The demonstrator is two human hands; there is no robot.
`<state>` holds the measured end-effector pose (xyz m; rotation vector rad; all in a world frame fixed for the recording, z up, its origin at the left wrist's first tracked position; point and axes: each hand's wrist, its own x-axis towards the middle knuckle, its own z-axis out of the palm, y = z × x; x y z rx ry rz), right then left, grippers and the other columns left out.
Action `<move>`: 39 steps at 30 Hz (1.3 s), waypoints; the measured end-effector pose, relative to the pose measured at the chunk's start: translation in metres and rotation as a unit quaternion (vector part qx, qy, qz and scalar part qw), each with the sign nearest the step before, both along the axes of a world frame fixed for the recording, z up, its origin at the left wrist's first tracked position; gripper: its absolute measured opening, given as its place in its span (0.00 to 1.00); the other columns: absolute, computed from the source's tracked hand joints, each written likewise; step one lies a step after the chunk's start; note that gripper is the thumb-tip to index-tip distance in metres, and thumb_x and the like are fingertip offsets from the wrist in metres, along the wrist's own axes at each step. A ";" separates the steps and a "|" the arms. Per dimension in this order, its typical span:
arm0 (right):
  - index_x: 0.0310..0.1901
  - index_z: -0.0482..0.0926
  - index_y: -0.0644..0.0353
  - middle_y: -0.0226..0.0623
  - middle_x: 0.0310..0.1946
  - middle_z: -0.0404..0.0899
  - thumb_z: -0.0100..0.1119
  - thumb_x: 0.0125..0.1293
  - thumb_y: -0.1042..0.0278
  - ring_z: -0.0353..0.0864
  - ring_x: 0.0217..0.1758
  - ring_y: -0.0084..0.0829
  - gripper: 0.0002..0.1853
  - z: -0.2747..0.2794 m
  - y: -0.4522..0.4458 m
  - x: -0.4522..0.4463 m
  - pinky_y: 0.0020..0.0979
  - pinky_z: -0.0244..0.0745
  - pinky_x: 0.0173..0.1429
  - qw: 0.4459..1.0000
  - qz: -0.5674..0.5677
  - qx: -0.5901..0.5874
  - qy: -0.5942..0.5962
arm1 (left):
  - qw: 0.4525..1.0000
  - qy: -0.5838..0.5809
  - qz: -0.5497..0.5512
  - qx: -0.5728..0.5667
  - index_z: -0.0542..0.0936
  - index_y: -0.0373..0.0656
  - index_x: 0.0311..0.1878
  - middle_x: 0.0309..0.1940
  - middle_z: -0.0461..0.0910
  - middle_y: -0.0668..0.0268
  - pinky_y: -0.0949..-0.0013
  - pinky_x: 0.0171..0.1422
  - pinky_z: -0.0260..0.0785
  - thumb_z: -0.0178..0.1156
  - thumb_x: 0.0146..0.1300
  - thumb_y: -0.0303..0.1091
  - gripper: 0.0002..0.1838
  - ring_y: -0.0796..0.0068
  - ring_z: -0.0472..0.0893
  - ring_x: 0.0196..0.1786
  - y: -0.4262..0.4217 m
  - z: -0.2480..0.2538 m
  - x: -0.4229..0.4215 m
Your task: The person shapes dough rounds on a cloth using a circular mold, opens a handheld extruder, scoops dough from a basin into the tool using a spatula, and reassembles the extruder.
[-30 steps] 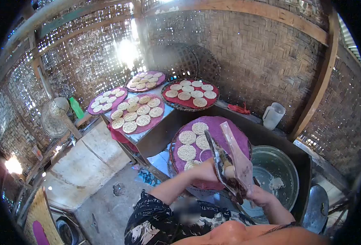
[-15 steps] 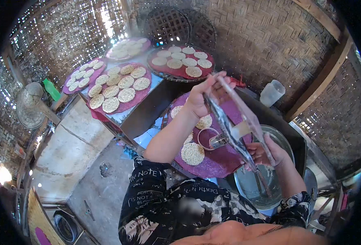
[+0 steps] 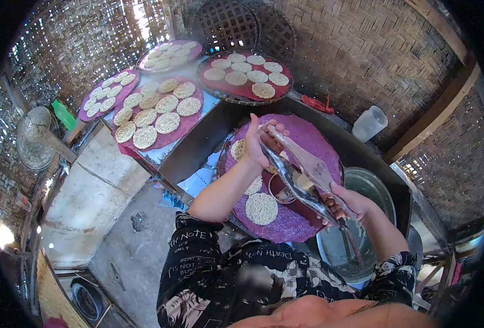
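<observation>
My left hand point(image 3: 259, 141) grips the upper-left ends of a hand press point(image 3: 302, 167) made of two long bars, one pale and wooden, one dark and metallic. Around the lower-right ends of the same press my right hand point(image 3: 348, 202) is closed. Between the bars sits a pale block. Under the press, a ring point(image 3: 279, 188) rests on the purple cloth point(image 3: 313, 131) of a round tray. Pale round noodle-like discs lie on that cloth, one disc point(image 3: 261, 209) near its front edge; the press and my left arm hide others.
A green basin point(image 3: 381, 191) with liquid and a stick stands right of the tray. Cloth-covered trays of discs, one red point(image 3: 209, 82), stand at the back left. A plastic jug point(image 3: 370, 123) and red bag point(image 3: 317, 104) lie by the woven wall.
The press has tilted flatter and its bars have come closer together. Both hands have kept hold of it, and my left hand has moved slightly left and down.
</observation>
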<state>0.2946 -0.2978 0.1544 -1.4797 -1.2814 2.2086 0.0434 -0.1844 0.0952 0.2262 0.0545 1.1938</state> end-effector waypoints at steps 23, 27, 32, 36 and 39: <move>0.34 0.73 0.64 0.34 0.18 0.74 0.46 0.62 0.41 0.73 0.16 0.24 0.27 0.014 -0.006 -0.019 0.25 0.68 0.18 0.978 -0.030 0.142 -0.150 | 0.997 0.014 0.017 -0.079 0.66 0.49 0.20 0.16 0.66 0.68 0.67 0.32 0.62 0.46 0.57 0.66 0.28 0.67 0.68 0.26 0.014 -0.018 0.007; 0.34 0.72 0.62 0.33 0.17 0.74 0.47 0.63 0.44 0.73 0.15 0.23 0.24 0.009 -0.013 -0.030 0.24 0.68 0.17 0.981 -0.030 0.133 -0.135 | 0.991 0.059 0.034 -0.112 0.64 0.49 0.19 0.15 0.65 0.68 0.68 0.30 0.61 0.42 0.57 0.69 0.30 0.68 0.67 0.24 0.005 -0.011 -0.004; 0.38 0.72 0.62 0.32 0.19 0.74 0.47 0.63 0.46 0.73 0.15 0.22 0.22 -0.001 -0.008 -0.041 0.23 0.67 0.17 0.956 -0.029 0.219 -0.193 | 0.994 0.055 0.042 -0.083 0.63 0.50 0.19 0.13 0.64 0.69 0.68 0.29 0.60 0.40 0.56 0.70 0.31 0.69 0.66 0.21 0.018 0.000 -0.010; 0.30 0.73 0.63 0.32 0.15 0.72 0.51 0.61 0.46 0.71 0.13 0.22 0.23 0.005 -0.012 -0.040 0.23 0.65 0.16 0.946 -0.066 0.242 -0.207 | 0.991 0.061 0.050 -0.107 0.62 0.49 0.18 0.12 0.62 0.69 0.69 0.28 0.59 0.39 0.56 0.71 0.32 0.70 0.65 0.20 0.020 -0.002 -0.002; 0.31 0.72 0.63 0.32 0.16 0.72 0.52 0.61 0.47 0.72 0.13 0.22 0.22 0.004 -0.021 -0.032 0.23 0.65 0.15 0.943 -0.053 0.244 -0.218 | 0.993 0.058 0.037 -0.099 0.61 0.49 0.18 0.11 0.61 0.69 0.70 0.27 0.58 0.37 0.56 0.71 0.32 0.71 0.63 0.19 0.017 -0.013 0.007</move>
